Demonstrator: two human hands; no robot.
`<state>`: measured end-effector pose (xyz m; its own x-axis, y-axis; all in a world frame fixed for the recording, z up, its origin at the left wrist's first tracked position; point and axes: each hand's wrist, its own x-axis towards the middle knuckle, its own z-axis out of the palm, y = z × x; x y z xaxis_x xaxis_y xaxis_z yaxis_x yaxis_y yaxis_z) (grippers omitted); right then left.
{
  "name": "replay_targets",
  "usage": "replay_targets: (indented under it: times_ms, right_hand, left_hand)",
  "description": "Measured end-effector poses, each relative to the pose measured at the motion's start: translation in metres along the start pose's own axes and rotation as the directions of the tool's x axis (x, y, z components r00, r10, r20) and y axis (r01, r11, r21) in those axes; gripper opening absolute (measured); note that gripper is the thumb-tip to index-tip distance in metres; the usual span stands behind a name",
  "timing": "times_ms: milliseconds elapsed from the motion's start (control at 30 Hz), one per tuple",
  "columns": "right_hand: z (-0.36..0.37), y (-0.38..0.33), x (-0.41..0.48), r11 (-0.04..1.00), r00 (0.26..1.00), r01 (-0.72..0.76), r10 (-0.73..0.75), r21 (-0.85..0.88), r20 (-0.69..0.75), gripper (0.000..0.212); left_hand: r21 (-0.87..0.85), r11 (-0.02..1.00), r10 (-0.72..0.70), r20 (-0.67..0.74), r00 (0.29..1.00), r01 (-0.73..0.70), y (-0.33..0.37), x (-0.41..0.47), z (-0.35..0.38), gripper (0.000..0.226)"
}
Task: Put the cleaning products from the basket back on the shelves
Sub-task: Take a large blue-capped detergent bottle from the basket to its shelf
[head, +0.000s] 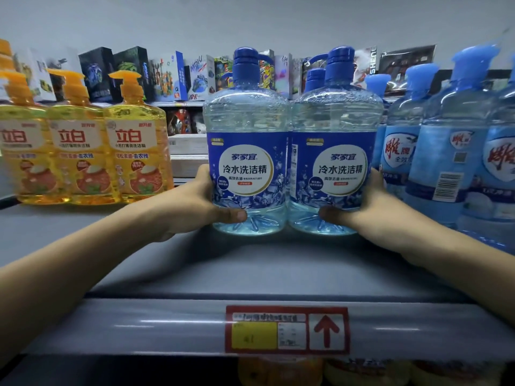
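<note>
orange bottles [278,371] below the shelf lip are blurred and cut off; fingers behind both blue jugs hidden; price tag [287,330] print unreadable.

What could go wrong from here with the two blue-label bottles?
1. The left hand and right hand each grip only the low outer side of the left bottle and right bottle; the tall bottles could tip or split apart.
2. The right hand sits close against the pale blue bottles; sliding back may knock them.
3. A rear bottle stands behind the right bottle; pushing further could bump it.
</note>
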<state>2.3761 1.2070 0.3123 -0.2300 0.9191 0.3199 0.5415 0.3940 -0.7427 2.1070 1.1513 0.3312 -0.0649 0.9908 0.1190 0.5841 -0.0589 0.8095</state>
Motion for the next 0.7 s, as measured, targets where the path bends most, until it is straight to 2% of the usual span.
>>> replay_targets:
  times_ms: [67, 100, 167, 200, 233, 267, 333, 433, 533, 600, 667, 700]
  right_hand:
    - [-0.005, -0.009, -0.005, 0.998, 0.998, -0.040, 0.042, -0.052, 0.039, 0.084]
    - [-0.010, -0.014, -0.008, 0.995, 0.996, -0.056, 0.061, -0.080, 0.059, 0.082]
    - [-0.020, -0.024, -0.022, 0.981, 0.994, -0.063, 0.077, -0.182, 0.074, 0.076]
    - [-0.024, -0.030, -0.034, 0.967, 0.995, -0.059, 0.077, -0.248, 0.065, 0.073]
    - [-0.027, -0.033, -0.047, 0.949, 0.997, -0.054, 0.068, -0.311, 0.034, 0.072]
    - [-0.028, -0.035, -0.063, 0.930, 0.999, -0.042, 0.042, -0.365, -0.007, 0.071]
    - [-0.023, -0.037, -0.099, 0.910, 0.990, 0.002, -0.059, -0.414, -0.126, 0.064]
    - [-0.010, -0.021, -0.147, 0.887, 0.937, 0.010, -0.169, -0.462, -0.305, 0.056]
    - [-0.001, 0.009, -0.194, 0.898, 0.892, -0.102, -0.109, -0.429, -0.440, 0.055]
    - [0.001, 0.035, -0.225, 0.903, 0.858, -0.194, -0.033, -0.384, -0.512, 0.056]
    - [-0.001, 0.064, -0.258, 0.893, 0.846, -0.293, 0.075, -0.341, -0.529, 0.058]
    - [-0.004, 0.080, -0.277, 0.883, 0.838, -0.347, 0.142, -0.315, -0.527, 0.059]
  left_hand:
    - [0.134, 0.990, -0.044, 0.006, 0.999, 0.043, 0.013, -0.008, -0.004, 0.084]
    - [0.272, 0.960, -0.062, -0.006, 0.998, 0.061, 0.020, -0.015, -0.008, 0.074]
    - [0.603, 0.792, -0.045, -0.096, 0.994, 0.094, 0.031, -0.033, -0.011, 0.064]
    - [0.709, 0.695, 0.004, -0.171, 0.985, 0.120, 0.032, -0.044, -0.010, 0.069]
    - [0.757, 0.641, 0.074, -0.230, 0.970, 0.130, 0.034, -0.056, -0.006, 0.073]
    - [0.770, 0.631, 0.178, -0.257, 0.950, 0.090, 0.034, -0.069, 0.002, 0.072]
    - [0.739, 0.665, 0.413, -0.239, 0.879, -0.112, 0.032, -0.091, 0.026, 0.067]
    - [0.696, 0.605, 0.686, -0.207, 0.698, -0.388, 0.025, -0.109, 0.081, 0.059]
    - [0.650, 0.514, 0.803, -0.134, 0.581, -0.560, 0.021, -0.128, 0.146, 0.053]
    - [0.615, 0.457, 0.843, -0.069, 0.533, -0.643, 0.018, -0.143, 0.186, 0.050]
    - [0.574, 0.426, 0.855, -0.002, 0.519, -0.699, 0.013, -0.156, 0.224, 0.049]
    - [0.556, 0.429, 0.844, 0.035, 0.536, -0.712, 0.012, -0.163, 0.244, 0.049]
